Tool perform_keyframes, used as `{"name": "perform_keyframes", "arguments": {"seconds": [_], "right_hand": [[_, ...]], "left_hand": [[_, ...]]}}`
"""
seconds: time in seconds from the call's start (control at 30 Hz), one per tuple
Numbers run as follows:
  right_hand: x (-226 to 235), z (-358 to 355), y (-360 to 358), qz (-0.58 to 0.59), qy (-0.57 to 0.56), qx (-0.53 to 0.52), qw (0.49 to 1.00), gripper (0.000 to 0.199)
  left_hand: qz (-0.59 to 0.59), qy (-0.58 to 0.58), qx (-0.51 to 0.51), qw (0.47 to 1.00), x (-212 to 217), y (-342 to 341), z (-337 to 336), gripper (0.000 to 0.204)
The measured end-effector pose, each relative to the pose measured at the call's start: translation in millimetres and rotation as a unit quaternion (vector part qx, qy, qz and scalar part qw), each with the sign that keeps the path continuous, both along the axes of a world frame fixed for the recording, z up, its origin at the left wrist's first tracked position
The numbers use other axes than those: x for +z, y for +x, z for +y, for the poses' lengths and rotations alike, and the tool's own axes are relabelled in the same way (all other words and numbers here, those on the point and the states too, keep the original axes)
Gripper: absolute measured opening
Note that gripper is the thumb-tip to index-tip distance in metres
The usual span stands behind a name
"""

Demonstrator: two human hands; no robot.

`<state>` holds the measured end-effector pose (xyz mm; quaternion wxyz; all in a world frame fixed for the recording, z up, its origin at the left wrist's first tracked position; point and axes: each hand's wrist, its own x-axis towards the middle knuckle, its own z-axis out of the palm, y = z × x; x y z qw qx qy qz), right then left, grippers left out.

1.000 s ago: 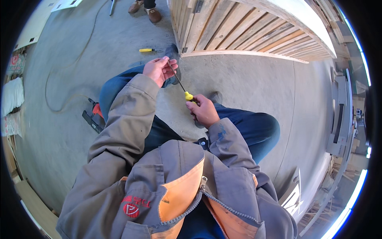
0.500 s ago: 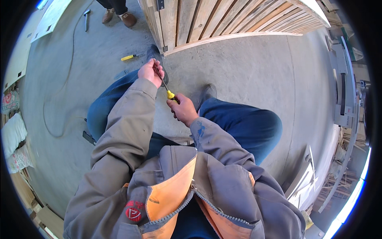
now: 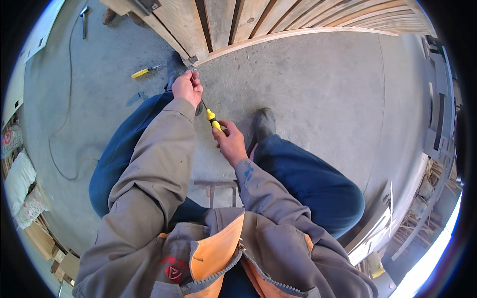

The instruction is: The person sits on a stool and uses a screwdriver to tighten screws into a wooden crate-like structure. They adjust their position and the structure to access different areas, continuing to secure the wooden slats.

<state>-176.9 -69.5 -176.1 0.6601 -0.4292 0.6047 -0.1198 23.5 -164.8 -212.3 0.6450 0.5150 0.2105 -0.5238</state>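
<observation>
My right hand is closed around the yellow and black handle of a screwdriver. Its thin shaft runs up and left to my left hand, whose thumb and fingers are pinched together; the tip, and whatever they hold there, is too small to make out. Just beyond those fingertips is the lower corner of a slatted wooden panel, where a small dark metal fitting sits. Whether the fingers touch the fitting cannot be told.
On the concrete floor to the left lie a second yellow-handled screwdriver, a hammer and a long thin cord. Another person's shoes show behind the panel. White sacks and boards line the left side. Between my legs shows a stool's edge.
The view has shifted, and the panel looks larger and nearer. My left fingertips are now close to its lower corner. Both hands keep their grip, and more of the screwdriver handle shows.
</observation>
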Motion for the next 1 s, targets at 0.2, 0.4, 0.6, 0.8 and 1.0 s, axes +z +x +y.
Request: {"name": "perform_keyframes", "arguments": {"seconds": [0.2,0.4,0.6,0.8,1.0], "right_hand": [[-27.9,-12.7,14.7,0.058,-0.093,-0.006,0.994,0.038],[-32.4,-26.5,20.9,0.082,-0.151,0.018,0.985,0.037],[-36.5,-31.9,25.5,0.069,-0.127,0.013,0.989,0.036],[-49.7,-25.9,26.8,0.059,-0.133,-0.006,0.989,0.034],[-52.2,-22.1,29.1,0.038,-0.114,-0.018,0.993,0.034]], "left_hand": [[0.003,-0.005,-0.022,1.0,-25.5,-6.3,-21.0,0.01],[-0.003,-0.038,-0.041,0.998,-35.8,-7.2,-32.0,0.008],[-0.019,-0.02,-0.035,0.999,-37.5,-2.1,-34.6,0.01],[-0.013,-0.037,-0.043,0.998,-39.4,-1.5,-36.0,0.007],[-0.014,-0.042,-0.031,0.999,-41.4,0.0,-32.2,0.005]]}}
